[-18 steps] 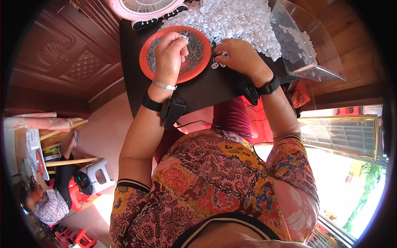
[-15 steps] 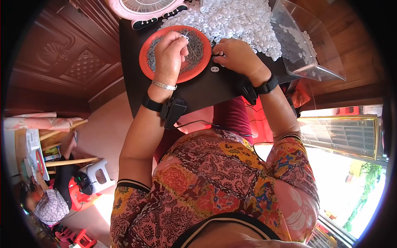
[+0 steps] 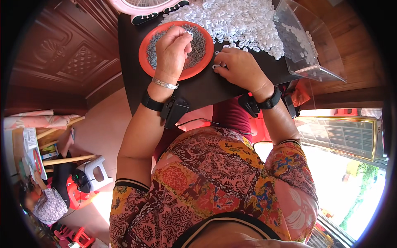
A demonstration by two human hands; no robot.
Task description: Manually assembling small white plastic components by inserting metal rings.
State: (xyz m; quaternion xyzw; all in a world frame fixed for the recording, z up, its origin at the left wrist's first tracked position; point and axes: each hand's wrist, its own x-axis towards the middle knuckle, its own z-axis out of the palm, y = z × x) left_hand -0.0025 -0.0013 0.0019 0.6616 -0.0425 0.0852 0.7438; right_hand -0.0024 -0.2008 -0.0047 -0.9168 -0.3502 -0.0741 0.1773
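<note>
My left hand (image 3: 171,51) is over an orange-red round dish (image 3: 144,68) filled with small grey screws or nails (image 3: 199,41). Between its thumb and forefinger it pinches a small white plastic piece (image 3: 189,33). Just right of the dish, my right hand (image 3: 242,68) is closed low over the dark table, its thumb and forefinger on a small white oval piece with holes (image 3: 216,66). Beyond the right hand spreads a large heap of similar white oval pieces (image 3: 237,20). The curled fingers partly hide what each hand grips.
On the dark table (image 3: 198,93), a clear plastic bin (image 3: 308,66) with white pieces lies at the right. A pink fan (image 3: 142,11) stands at the far left. Both wrists wear black strapped devices. Another person (image 3: 51,204) sits at the lower left, near stools (image 3: 97,173).
My right hand has come slightly nearer, and its fingertips now meet the white oval piece that lay apart on the table. The left hand keeps its pinch, almost still.
</note>
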